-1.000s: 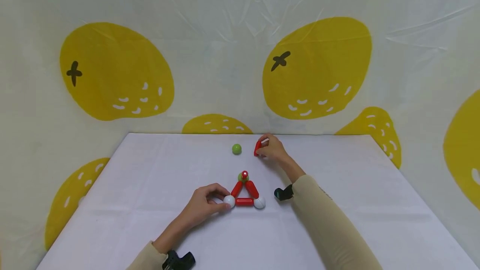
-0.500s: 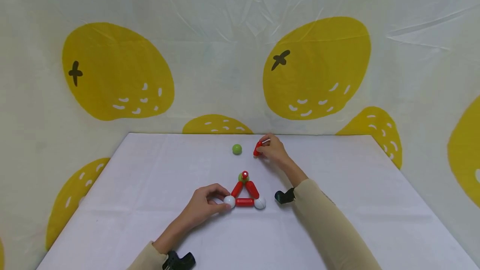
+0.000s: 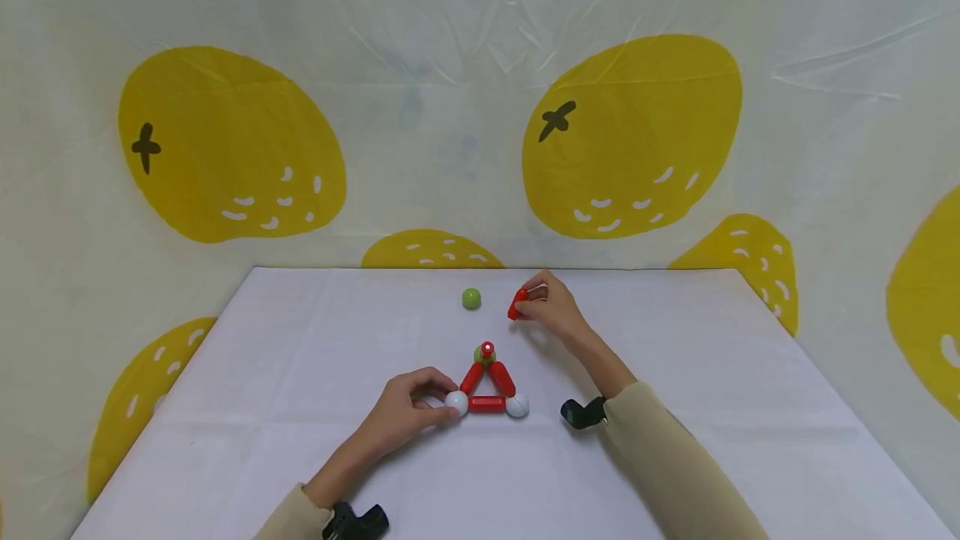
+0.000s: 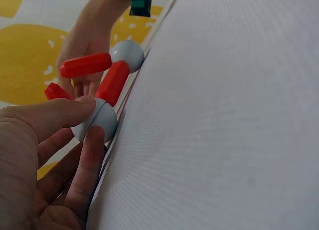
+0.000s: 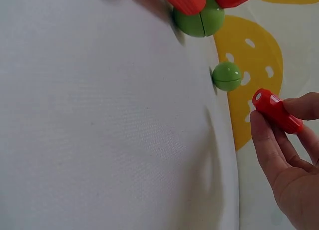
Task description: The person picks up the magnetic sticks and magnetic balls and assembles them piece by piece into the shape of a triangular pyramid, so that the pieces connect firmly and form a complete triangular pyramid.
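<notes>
A triangle of three red rods joins two white balls and a green ball [image 5: 199, 21] on the table. From the green corner another red rod [image 3: 487, 348] sticks up. My left hand [image 3: 412, 408] pinches the left white ball [image 4: 102, 121] between thumb and finger. The other white ball [image 3: 517, 405] forms the right corner, joined by the bottom red rod [image 3: 487, 404]. Farther back, my right hand [image 3: 553, 308] pinches a loose red rod [image 5: 277, 111] by its sides, with its pale round end showing in the right wrist view.
A loose green ball [image 3: 471, 298] lies near the back edge, left of the right hand. The white-covered table [image 3: 300, 340] meets a hanging cloth [image 3: 435, 140] printed with yellow fruit. Dark wrist devices sit at both sleeves.
My right hand has moved slightly toward me and to the right with the red rod, whose top now tilts further right. The left hand stays on the white ball.
</notes>
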Demonstrator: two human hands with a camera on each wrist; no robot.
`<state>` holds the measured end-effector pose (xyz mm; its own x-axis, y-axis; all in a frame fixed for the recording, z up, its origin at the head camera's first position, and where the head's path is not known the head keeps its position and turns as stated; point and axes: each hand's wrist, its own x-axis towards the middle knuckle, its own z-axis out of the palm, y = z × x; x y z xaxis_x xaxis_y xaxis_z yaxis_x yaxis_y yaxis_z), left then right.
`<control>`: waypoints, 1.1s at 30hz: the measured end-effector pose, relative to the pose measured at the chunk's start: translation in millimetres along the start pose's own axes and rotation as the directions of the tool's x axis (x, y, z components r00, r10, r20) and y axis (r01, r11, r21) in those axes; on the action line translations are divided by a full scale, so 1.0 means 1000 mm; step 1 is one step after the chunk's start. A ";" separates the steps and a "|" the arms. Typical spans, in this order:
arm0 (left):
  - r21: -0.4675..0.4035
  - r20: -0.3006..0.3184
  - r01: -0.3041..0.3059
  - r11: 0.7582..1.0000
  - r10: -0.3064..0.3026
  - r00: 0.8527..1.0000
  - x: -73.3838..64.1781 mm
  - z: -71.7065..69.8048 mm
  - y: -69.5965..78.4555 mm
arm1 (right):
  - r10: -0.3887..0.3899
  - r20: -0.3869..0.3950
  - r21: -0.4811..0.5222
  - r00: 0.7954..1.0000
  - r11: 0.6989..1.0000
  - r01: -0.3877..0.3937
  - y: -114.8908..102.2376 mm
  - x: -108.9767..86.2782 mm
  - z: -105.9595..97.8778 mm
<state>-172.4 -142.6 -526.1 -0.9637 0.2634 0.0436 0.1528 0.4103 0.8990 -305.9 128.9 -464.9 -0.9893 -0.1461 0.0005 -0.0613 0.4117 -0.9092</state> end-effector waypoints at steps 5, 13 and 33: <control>-0.007 0.003 0.005 1.000 -0.005 1.000 0.000 0.000 0.000 | -0.009 0.012 0.021 1.000 1.000 0.009 -0.004 -0.015 -0.002; -0.008 0.005 0.009 1.000 -0.009 1.000 0.000 -0.001 0.002 | -0.061 0.040 0.053 0.997 0.997 0.059 -0.015 -0.040 -0.009; -0.001 0.002 0.010 1.000 -0.010 1.000 0.000 -0.001 0.002 | -0.169 0.144 0.136 0.975 0.979 0.150 -0.042 -0.083 -0.002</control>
<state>-172.1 -142.1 -523.7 -0.9647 0.2613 0.0337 0.1430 0.4118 0.9000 -221.5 125.0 -425.9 -0.9351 -0.3415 0.0946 -0.1905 0.2592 -0.9469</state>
